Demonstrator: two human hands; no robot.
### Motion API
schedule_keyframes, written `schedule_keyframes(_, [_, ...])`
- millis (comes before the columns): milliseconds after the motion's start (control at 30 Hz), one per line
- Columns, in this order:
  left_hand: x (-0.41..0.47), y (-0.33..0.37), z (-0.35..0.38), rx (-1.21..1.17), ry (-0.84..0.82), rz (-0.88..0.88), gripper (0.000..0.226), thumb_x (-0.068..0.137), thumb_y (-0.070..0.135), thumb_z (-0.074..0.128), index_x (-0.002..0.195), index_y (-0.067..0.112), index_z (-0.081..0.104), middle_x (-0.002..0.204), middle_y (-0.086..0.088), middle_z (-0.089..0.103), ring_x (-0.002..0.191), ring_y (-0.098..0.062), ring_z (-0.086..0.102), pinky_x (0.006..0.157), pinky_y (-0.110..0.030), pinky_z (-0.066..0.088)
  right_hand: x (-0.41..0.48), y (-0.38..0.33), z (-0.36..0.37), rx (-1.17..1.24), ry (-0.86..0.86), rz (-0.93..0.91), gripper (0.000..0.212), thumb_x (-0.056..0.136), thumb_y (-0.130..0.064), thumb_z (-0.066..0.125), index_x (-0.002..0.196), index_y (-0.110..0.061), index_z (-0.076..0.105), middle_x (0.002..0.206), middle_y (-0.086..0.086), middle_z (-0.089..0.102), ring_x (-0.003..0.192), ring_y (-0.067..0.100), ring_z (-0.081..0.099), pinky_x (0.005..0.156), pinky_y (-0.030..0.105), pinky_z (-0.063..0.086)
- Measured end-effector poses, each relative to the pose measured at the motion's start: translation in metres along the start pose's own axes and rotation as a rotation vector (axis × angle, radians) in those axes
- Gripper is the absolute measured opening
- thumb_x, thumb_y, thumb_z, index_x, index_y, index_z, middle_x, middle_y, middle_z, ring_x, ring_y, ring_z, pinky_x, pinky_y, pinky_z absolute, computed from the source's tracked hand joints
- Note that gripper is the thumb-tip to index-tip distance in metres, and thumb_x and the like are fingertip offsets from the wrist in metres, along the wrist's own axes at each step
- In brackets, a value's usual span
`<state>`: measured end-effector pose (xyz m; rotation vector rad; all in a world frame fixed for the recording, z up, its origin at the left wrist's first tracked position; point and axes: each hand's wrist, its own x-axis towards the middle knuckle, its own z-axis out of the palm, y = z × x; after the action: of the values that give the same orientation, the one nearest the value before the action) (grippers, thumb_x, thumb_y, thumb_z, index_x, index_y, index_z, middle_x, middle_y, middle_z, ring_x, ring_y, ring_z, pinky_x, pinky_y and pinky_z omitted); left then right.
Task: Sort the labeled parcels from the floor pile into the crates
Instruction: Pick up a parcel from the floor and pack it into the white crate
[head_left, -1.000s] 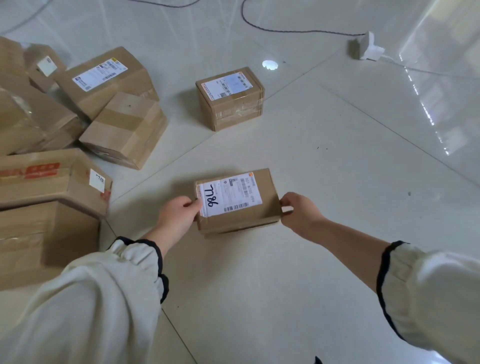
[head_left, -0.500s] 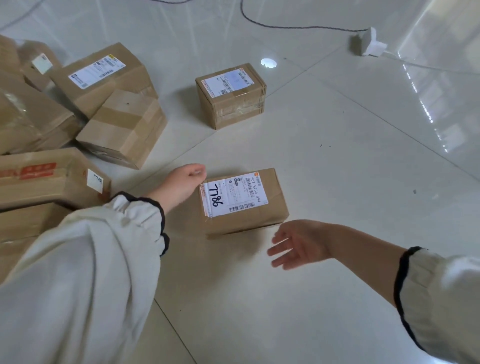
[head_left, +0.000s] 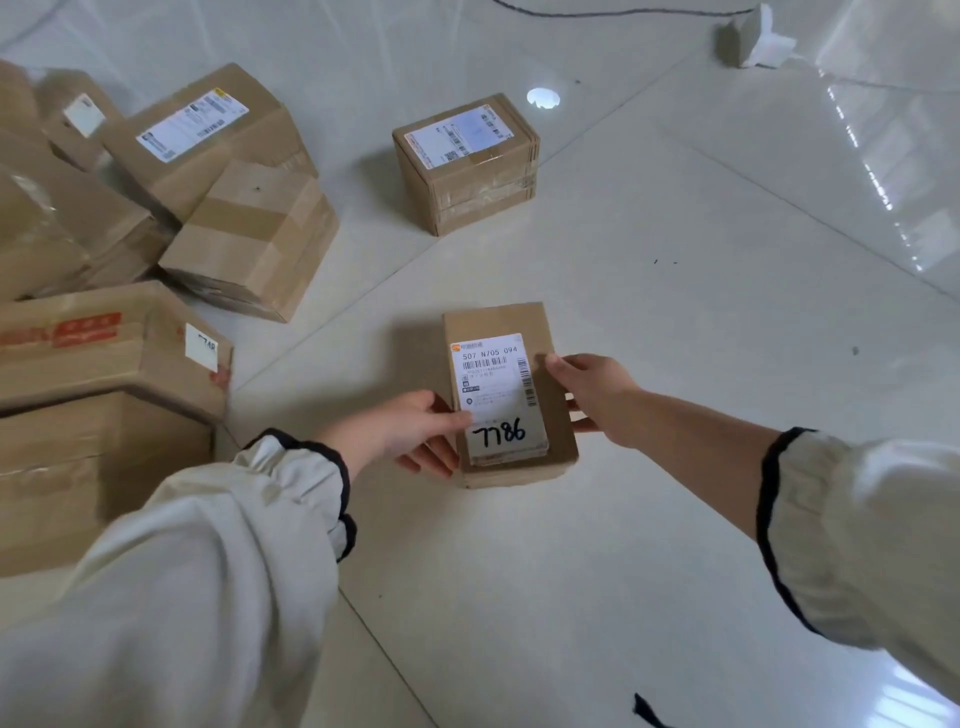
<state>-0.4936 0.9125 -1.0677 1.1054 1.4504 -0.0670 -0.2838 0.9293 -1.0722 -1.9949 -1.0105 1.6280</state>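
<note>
A small brown parcel (head_left: 506, 322) lies on the white tiled floor in front of me, its white label facing up with "7786" handwritten in black. My left hand (head_left: 410, 431) grips its left edge, thumb on the label's lower corner. On the parcel's right side, my right hand (head_left: 592, 389) holds it with fingers over the top face. No crates are in view.
A pile of cardboard parcels (head_left: 249, 234) fills the left side, with a large box (head_left: 104, 364) bearing red tape nearest me. One labelled box (head_left: 467, 161) stands alone further ahead. A white plug block (head_left: 753, 39) and cable lie at the top right.
The parcel has been turned a quarter turn, so the handwritten number now reads upright toward me. Both hands, which had come off it, are back on its sides.
</note>
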Motion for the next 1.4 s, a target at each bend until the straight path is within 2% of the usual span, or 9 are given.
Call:
schedule_keyframes(167, [0.005, -0.006, -0.002, -0.035, 0.026, -0.014, 0.03, 0.09, 0.04, 0.058, 0.108, 0.018, 0.049, 0.103, -0.01, 0.071, 0.09, -0.024, 0.069, 0.079, -0.033, 0.045, -0.002, 0.006, -0.006, 0.049, -0.039, 0.028, 0.024, 0.095, -0.039, 0.05, 0.108, -0.021, 0.061, 0.105, 0.0, 0.065, 0.09, 0.022, 0.063, 0.09, 0.045, 0.053])
schedule_keyframes(300, [0.011, -0.011, -0.001, -0.225, 0.135, 0.036, 0.041, 0.085, 0.041, 0.062, 0.122, 0.03, 0.048, 0.105, -0.003, 0.068, 0.078, -0.021, 0.068, 0.073, -0.032, 0.048, -0.003, 0.011, -0.005, 0.134, -0.13, 0.096, 0.025, 0.094, -0.028, 0.051, 0.116, -0.02, 0.057, 0.11, 0.003, 0.063, 0.1, 0.029, 0.063, 0.093, 0.051, 0.051])
schedule_keyframes(433, [-0.001, 0.002, 0.001, -0.327, 0.163, 0.034, 0.029, 0.09, 0.026, 0.058, 0.119, 0.022, 0.055, 0.082, 0.0, 0.07, 0.062, -0.018, 0.067, 0.071, -0.031, 0.049, -0.018, -0.003, -0.01, 0.124, -0.118, 0.079, 0.022, 0.095, -0.023, 0.048, 0.115, -0.022, 0.056, 0.097, -0.002, 0.063, 0.092, 0.025, 0.062, 0.089, 0.045, 0.053])
schedule_keyframes(600, [-0.073, 0.057, -0.011, -0.319, 0.189, 0.045, 0.019, 0.09, 0.023, 0.06, 0.109, 0.023, 0.056, 0.087, -0.006, 0.068, 0.06, -0.017, 0.068, 0.065, -0.027, 0.045, -0.078, -0.042, -0.034, 0.197, -0.1, 0.113, 0.024, 0.095, -0.025, 0.047, 0.117, -0.023, 0.057, 0.096, -0.003, 0.062, 0.089, 0.024, 0.061, 0.08, 0.039, 0.053])
schedule_keyframes(733, [-0.159, 0.127, -0.031, -0.326, 0.183, 0.045, 0.023, 0.078, 0.026, 0.072, 0.093, 0.031, 0.055, 0.087, -0.009, 0.066, 0.062, -0.021, 0.068, 0.068, -0.03, 0.048, -0.156, -0.111, -0.078, 0.205, -0.091, 0.077, 0.027, 0.094, -0.024, 0.048, 0.119, -0.024, 0.058, 0.096, -0.004, 0.062, 0.087, 0.022, 0.061, 0.078, 0.037, 0.052])
schedule_keyframes(867, [-0.269, 0.22, -0.051, -0.305, 0.133, 0.093, 0.027, 0.083, 0.027, 0.067, 0.108, 0.024, 0.056, 0.09, -0.008, 0.069, 0.069, -0.023, 0.07, 0.078, -0.037, 0.052, -0.262, -0.203, -0.141, 0.185, -0.055, 0.05, 0.021, 0.095, -0.024, 0.048, 0.114, -0.024, 0.058, 0.097, -0.003, 0.064, 0.082, 0.02, 0.062, 0.074, 0.034, 0.053])
schedule_keyframes(1067, [-0.436, 0.363, -0.062, -0.247, 0.063, 0.189, 0.026, 0.08, 0.029, 0.066, 0.105, 0.025, 0.059, 0.087, -0.005, 0.072, 0.068, -0.021, 0.071, 0.082, -0.038, 0.051, -0.439, -0.328, -0.239, 0.152, 0.022, 0.026, 0.019, 0.097, -0.024, 0.045, 0.112, -0.024, 0.057, 0.091, -0.003, 0.065, 0.079, 0.015, 0.062, 0.069, 0.03, 0.052])
schedule_keyframes(1167, [-0.504, 0.411, -0.049, -0.211, 0.023, 0.246, 0.015, 0.09, 0.023, 0.059, 0.104, 0.025, 0.058, 0.089, -0.006, 0.071, 0.073, -0.023, 0.07, 0.085, -0.039, 0.051, -0.516, -0.356, -0.273, 0.199, 0.123, 0.027, 0.024, 0.096, -0.023, 0.045, 0.118, -0.024, 0.056, 0.089, -0.004, 0.064, 0.08, 0.014, 0.06, 0.064, 0.027, 0.05])
schedule_keyframes(1400, [-0.624, 0.474, -0.028, 0.03, -0.141, 0.347, 0.024, 0.091, 0.026, 0.058, 0.114, 0.022, 0.056, 0.095, -0.009, 0.071, 0.073, -0.022, 0.071, 0.084, -0.036, 0.05, -0.67, -0.358, -0.289, 0.475, 0.39, 0.038, 0.02, 0.096, -0.021, 0.045, 0.111, -0.025, 0.057, 0.081, -0.004, 0.059, 0.072, 0.012, 0.056, 0.063, 0.025, 0.047])
